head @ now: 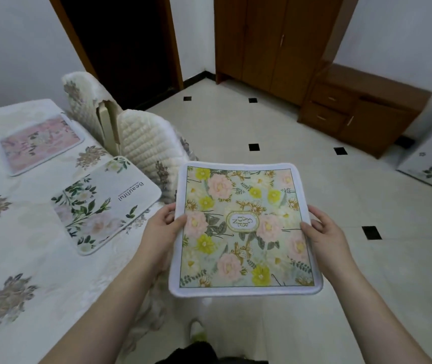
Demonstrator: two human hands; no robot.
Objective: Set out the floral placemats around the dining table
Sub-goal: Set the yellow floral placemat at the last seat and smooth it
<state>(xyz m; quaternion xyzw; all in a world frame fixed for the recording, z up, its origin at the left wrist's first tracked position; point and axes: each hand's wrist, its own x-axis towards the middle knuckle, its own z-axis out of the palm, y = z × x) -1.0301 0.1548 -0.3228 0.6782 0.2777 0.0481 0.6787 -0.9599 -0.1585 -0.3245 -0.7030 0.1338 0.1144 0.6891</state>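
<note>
I hold a green floral placemat with pink and yellow flowers and the word GARDEN flat over the floor, to the right of the dining table. My left hand pinches its left edge, thumb on top. My right hand pinches its right edge the same way. Two placemats lie on the table: a white one with green leaves near the table's right edge, and a pink one farther back.
Two chairs with quilted cream covers stand pushed against the table's right side. A wooden wardrobe and low drawer cabinet line the far wall. A dark doorway is behind the chairs. Tiled floor spreads to the right.
</note>
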